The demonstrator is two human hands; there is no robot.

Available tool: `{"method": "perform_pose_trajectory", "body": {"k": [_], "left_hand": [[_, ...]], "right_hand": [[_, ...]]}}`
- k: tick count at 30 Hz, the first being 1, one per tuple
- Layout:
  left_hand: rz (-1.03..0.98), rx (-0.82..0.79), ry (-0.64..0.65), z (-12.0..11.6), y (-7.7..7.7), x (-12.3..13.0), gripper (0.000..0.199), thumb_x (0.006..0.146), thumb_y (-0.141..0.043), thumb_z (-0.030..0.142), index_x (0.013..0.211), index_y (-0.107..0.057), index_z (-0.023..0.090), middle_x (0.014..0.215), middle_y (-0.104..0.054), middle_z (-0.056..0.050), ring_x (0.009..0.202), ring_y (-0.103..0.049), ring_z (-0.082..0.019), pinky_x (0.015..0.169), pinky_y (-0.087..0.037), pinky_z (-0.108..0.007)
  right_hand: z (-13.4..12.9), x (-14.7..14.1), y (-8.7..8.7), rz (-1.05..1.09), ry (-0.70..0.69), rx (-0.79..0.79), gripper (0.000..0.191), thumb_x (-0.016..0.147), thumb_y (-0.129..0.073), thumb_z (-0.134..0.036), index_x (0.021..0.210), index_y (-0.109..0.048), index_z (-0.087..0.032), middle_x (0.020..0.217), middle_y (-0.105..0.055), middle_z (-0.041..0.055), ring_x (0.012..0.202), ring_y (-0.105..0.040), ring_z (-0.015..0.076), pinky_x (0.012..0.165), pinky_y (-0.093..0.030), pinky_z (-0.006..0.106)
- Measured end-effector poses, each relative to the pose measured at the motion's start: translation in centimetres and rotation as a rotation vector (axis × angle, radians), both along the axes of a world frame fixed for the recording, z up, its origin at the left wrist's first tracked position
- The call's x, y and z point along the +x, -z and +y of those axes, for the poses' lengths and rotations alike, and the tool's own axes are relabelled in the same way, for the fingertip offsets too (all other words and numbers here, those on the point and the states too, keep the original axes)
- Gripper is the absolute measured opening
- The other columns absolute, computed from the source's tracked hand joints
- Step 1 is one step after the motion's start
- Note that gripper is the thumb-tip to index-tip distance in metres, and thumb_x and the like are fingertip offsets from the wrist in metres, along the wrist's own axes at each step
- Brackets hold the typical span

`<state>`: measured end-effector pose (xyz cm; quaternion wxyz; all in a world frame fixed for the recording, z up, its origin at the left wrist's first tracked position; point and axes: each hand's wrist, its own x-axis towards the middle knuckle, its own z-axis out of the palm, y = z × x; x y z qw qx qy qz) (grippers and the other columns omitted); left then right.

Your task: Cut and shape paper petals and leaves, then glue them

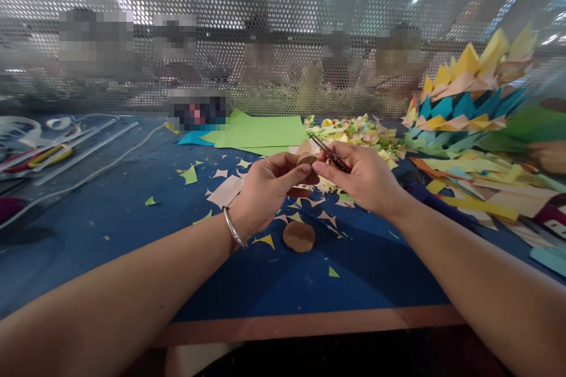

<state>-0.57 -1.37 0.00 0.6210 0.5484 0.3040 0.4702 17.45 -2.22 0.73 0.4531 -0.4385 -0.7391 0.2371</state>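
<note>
My left hand [272,185], with a silver bangle at the wrist, pinches a small brown paper disc [306,160] between thumb and fingers. My right hand [358,174] grips small dark scissors [331,154], their tips pointing up and to the left; the fingers partly hide the handles. Both hands are close together above the blue tabletop, right fingertips near the disc. Below them, another round brown paper disc [299,237] lies flat. Curved triangular paper offcuts [328,219] are scattered about, and a pale paper piece [224,189] rests beside my left hand.
Green sheets [265,131] lie behind my hands, near a heap of small clippings [360,132]. At right stands a layered folded-paper piece [469,100] with paper strips [481,188] before it. Yellow-handled scissors [52,155] and a white cable [110,172] lie left. A perforated screen [283,29] rises behind.
</note>
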Motion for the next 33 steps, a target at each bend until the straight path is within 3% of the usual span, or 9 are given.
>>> {"method": "perform_pose_trajectory", "body": {"k": [4,9,11,16,26,29,33], "left_hand": [[0.016,0.04,-0.026,0.0,-0.2,0.0,0.011,0.083,-0.07,0.025,0.082,-0.064,0.016,0.086,-0.071,-0.004,0.081,-0.07,-0.015,0.061,-0.056,-0.021],[0.032,0.073,-0.079,0.4,-0.2,-0.2,0.01,0.085,-0.066,0.023,0.08,-0.06,0.016,0.087,-0.072,-0.006,0.087,-0.071,-0.018,0.066,-0.059,-0.024],[0.053,0.126,-0.135,0.6,-0.1,-0.4,0.01,0.084,-0.067,0.023,0.08,-0.061,0.016,0.09,-0.073,-0.006,0.086,-0.071,-0.017,0.068,-0.059,-0.025],[0.023,0.246,-0.294,1.0,-0.3,-0.9,0.008,0.082,-0.067,0.023,0.082,-0.062,0.017,0.096,-0.073,-0.006,0.087,-0.07,-0.017,0.067,-0.059,-0.024],[-0.042,0.176,-0.323,1.1,-0.7,-0.9,0.011,0.084,-0.063,0.019,0.076,-0.055,0.017,0.092,-0.071,-0.005,0.078,-0.069,-0.013,0.067,-0.055,-0.024],[-0.057,0.171,-0.363,1.4,-0.7,-0.9,0.012,0.084,-0.06,0.017,0.075,-0.053,0.018,0.091,-0.072,-0.005,0.076,-0.069,-0.011,0.067,-0.054,-0.023],[-0.061,0.17,-0.336,1.4,-0.7,-0.9,0.014,0.085,-0.059,0.014,0.073,-0.051,0.018,0.089,-0.072,-0.004,0.072,-0.068,-0.01,0.066,-0.052,-0.023]], "right_hand": [[-0.3,-0.1,0.0,0.021,-0.05,-0.082,0.036,0.086,-0.068,-0.054,0.091,-0.061,-0.019,0.075,-0.055,-0.001,0.059,-0.045,0.0098,0.052,-0.034,0.026],[-0.3,0.3,0.0,0.053,-0.132,-0.18,0.043,0.094,-0.051,-0.062,0.087,-0.058,-0.02,0.061,-0.031,-0.0064,0.05,-0.026,0.0082,0.045,-0.02,0.027],[-0.1,0.5,0.1,0.035,-0.131,-0.195,0.046,0.096,-0.047,-0.064,0.084,-0.056,-0.02,0.061,-0.029,-0.0065,0.05,-0.025,0.0084,0.045,-0.019,0.027],[-0.2,0.4,-0.3,-0.046,-0.1,-0.218,0.044,0.093,-0.053,-0.063,0.093,-0.062,-0.02,0.058,-0.031,-0.0073,0.049,-0.026,0.0084,0.046,-0.019,0.028],[-1.0,0.7,-1.2,0.143,-0.237,-0.28,0.033,0.092,-0.062,-0.053,0.085,-0.058,-0.02,0.056,-0.026,-0.0083,0.046,-0.021,0.0074,0.042,-0.014,0.027],[-1.0,0.9,-1.6,0.223,-0.227,-0.221,0.032,0.094,-0.061,-0.052,0.088,-0.061,-0.02,0.056,-0.028,-0.0078,0.046,-0.022,0.0073,0.042,-0.015,0.026],[-0.6,1.2,-1.7,0.297,-0.095,-0.056,0.034,0.092,-0.062,-0.053,0.089,-0.063,-0.019,0.057,-0.042,-0.0041,0.047,-0.031,0.0084,0.041,-0.016,0.026]]}}
